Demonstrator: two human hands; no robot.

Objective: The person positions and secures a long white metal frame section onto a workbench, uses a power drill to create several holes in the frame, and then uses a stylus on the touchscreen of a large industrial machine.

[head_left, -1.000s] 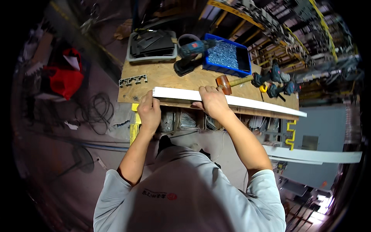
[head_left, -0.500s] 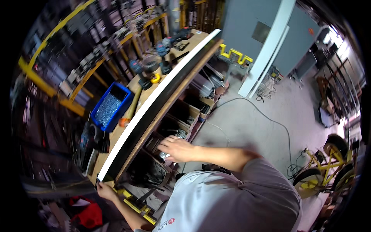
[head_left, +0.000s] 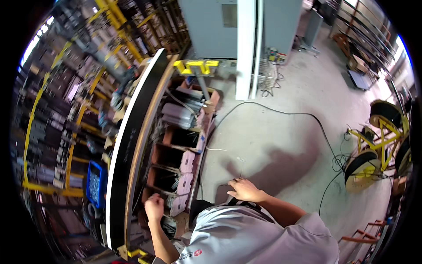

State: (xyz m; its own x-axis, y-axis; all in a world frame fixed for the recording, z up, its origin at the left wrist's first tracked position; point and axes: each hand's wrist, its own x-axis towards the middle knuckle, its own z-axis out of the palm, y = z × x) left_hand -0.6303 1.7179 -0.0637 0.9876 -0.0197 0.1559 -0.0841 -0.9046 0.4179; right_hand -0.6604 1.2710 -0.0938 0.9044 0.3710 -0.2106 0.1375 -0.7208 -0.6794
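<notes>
One white-edged black profile (head_left: 122,180) slants from lower left to upper right; left hand (head_left: 154,207) curled, contents unclear, right hand (head_left: 244,190) loosely spread, apart.

Grey floor (head_left: 281,136) out past the right hand (head_left: 244,190), grey panel (head_left: 204,35) beyond, racks (head_left: 66,127) way left, far-right glare (head_left: 401,50) is maybe a window, tbh.

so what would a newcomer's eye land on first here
Probably the long black-and-white strip sweeping down the left side of the view, with a bright yellow zigzag bracket just right of its far end. Next might come the blue bin left of the strip, and the large reels at the far right. The left hand is near the open boxes.
</notes>
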